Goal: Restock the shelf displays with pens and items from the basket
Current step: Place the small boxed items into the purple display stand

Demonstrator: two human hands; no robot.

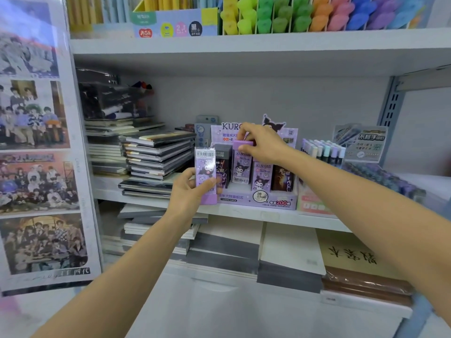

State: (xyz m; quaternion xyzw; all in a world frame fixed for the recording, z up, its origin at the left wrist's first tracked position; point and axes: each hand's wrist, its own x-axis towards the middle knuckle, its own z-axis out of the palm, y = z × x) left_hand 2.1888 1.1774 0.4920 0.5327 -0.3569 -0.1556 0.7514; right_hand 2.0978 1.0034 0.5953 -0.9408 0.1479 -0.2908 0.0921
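Here, display box (258, 201) — upright cases (261, 175), apparently pencil leads.

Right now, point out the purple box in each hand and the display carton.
Left-hand purple box (206, 167), head view, front face.
Right-hand purple box (241, 167), head view, front face.
Display carton (268, 202), head view, front wall.

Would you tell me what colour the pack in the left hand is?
The pack is light purple; head view.

Head-worn wide-angle view, forward and slightly down, close to the middle shelf (268, 217).
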